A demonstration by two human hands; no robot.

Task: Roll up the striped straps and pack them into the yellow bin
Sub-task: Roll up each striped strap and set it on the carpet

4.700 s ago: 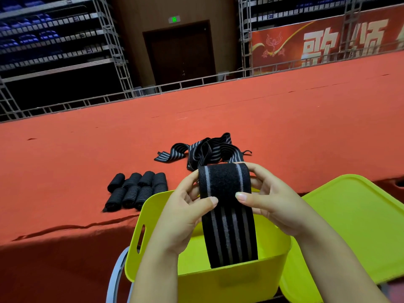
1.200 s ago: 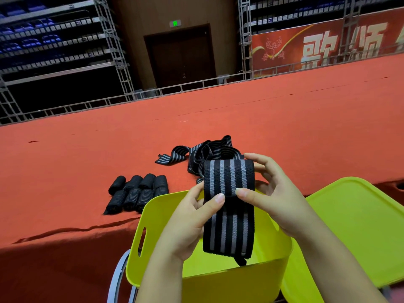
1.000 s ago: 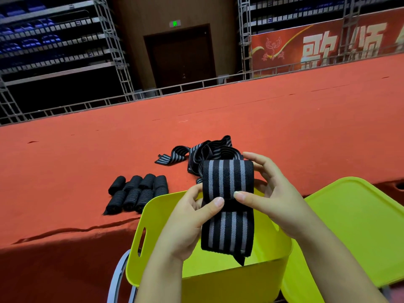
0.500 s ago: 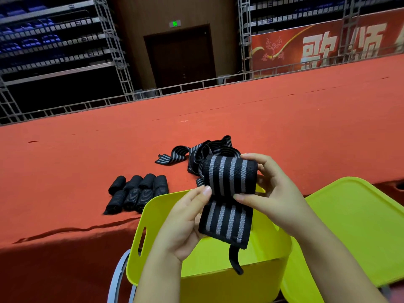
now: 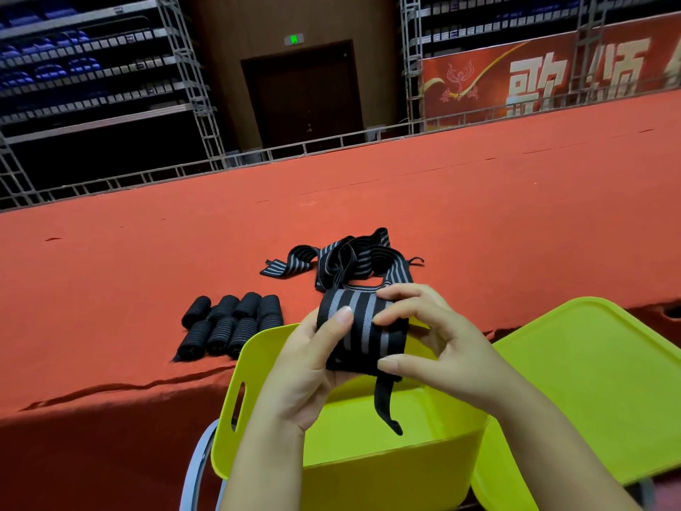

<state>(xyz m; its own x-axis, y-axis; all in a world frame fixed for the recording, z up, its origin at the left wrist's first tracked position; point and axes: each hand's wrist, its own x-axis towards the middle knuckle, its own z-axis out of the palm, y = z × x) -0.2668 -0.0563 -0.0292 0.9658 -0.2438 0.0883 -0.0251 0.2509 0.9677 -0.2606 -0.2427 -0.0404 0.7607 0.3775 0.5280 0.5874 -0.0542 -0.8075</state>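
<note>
A black strap with grey stripes (image 5: 363, 331), almost fully rolled, is held above the yellow bin (image 5: 353, 466). My left hand (image 5: 309, 366) grips its left side with the thumb on top. My right hand (image 5: 438, 344) pinches its right side. A thin black tail hangs from the roll into the bin. Loose striped straps (image 5: 350, 261) lie tangled on the red surface behind my hands. Several rolled straps (image 5: 232, 326) lie in two rows to the left of the bin.
The yellow lid (image 5: 597, 392) rests to the right of the bin. A grey chair rim (image 5: 195, 470) shows under the bin's left side. The red cloth-covered surface (image 5: 147, 260) stretches far back to metal railings and scaffolding.
The hanging length of strap has been wound up into the roll, leaving only the thin tail. Both hands have dropped slightly and closed in on the roll.
</note>
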